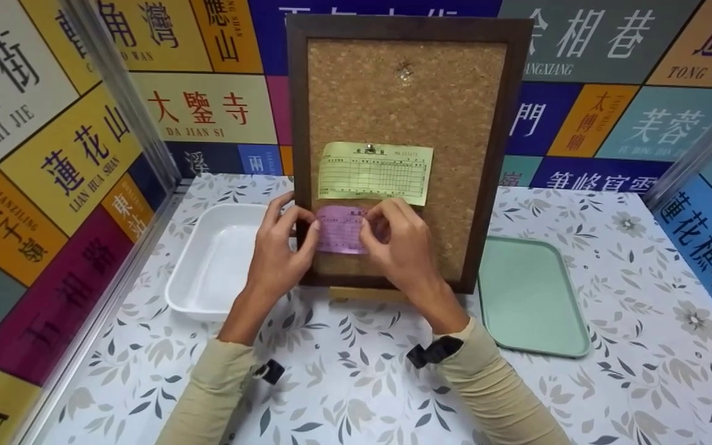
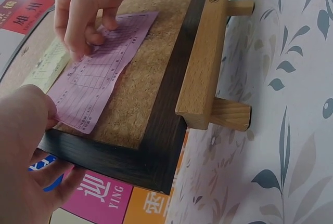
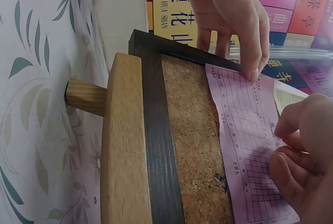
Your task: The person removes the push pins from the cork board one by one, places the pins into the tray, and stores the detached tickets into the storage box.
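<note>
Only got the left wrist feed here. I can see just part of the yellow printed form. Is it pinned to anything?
Observer: Yes. The head view shows a small pin at the top edge of the yellow printed form, on the cork.

Operator: Anything else on the framed corkboard, higher up?

Observer: A small shiny cluster near the top of the cork. Could be spare pins; too small to be sure.

Operator: And on the table, left of the board?

Observer: A white rectangular tray, partly hidden behind the left hand.
</note>
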A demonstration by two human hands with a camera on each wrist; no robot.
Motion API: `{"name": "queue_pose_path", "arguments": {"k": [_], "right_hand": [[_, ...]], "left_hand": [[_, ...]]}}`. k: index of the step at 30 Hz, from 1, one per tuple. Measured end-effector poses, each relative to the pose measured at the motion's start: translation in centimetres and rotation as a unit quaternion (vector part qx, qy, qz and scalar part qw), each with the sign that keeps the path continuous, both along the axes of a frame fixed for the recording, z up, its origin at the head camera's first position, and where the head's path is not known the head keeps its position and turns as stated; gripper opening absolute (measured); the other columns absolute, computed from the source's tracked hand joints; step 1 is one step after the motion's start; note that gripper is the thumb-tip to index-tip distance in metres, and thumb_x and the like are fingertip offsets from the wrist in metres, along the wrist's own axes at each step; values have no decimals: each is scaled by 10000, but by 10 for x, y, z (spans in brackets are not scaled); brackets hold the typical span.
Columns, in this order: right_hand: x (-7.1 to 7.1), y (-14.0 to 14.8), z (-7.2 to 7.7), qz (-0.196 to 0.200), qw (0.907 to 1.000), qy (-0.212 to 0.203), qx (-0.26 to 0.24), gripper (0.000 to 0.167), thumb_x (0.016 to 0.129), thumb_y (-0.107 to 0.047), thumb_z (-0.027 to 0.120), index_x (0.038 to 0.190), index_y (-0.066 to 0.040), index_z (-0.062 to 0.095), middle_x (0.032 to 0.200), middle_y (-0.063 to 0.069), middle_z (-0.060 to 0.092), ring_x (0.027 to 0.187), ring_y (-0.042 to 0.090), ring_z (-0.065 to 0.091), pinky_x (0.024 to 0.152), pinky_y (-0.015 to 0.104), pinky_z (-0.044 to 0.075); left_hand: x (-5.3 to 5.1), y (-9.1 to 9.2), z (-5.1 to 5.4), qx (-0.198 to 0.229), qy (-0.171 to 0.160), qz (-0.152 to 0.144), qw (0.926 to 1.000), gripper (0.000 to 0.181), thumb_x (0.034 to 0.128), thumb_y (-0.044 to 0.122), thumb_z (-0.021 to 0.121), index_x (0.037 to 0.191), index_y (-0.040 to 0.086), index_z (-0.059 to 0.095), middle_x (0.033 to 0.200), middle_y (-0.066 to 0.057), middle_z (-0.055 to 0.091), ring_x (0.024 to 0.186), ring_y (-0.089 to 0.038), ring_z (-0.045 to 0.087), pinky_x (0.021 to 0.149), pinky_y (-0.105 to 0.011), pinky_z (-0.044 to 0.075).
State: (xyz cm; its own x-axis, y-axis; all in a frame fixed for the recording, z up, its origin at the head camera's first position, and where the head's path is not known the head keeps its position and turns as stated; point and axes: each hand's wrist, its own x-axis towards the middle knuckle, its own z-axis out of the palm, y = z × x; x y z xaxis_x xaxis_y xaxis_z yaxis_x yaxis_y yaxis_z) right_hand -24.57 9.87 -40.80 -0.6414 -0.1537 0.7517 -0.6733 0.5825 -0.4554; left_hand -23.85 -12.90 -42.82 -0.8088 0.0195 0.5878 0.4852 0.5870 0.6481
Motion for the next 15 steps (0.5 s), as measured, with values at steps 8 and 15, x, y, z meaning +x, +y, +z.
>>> {"name": "queue_pose_path", "arguments": {"k": [8, 15], "right_hand": [[-2, 3, 1, 229, 9985, 220, -452, 85, 855, 43, 724, 856, -12, 658, 903, 98, 661, 714, 146, 651, 621, 230, 579], [0, 8, 3, 289, 9979, 149, -564, 81, 861, 42, 734, 861, -10, 672, 938, 94, 670, 722, 132, 666, 634, 223, 589]], "left_hand": [[0, -1, 0, -18, 78, 68, 9999, 130, 1046, 246, 695, 1023, 119, 706, 1527, -127, 567, 1454, -264, 556, 892, -376, 620], [0, -2, 0, -35, 52, 104, 9999, 134, 1051, 254, 689, 1022, 124, 707, 1529, -117, 568, 1460, -259, 554, 902, -376, 630]]}}
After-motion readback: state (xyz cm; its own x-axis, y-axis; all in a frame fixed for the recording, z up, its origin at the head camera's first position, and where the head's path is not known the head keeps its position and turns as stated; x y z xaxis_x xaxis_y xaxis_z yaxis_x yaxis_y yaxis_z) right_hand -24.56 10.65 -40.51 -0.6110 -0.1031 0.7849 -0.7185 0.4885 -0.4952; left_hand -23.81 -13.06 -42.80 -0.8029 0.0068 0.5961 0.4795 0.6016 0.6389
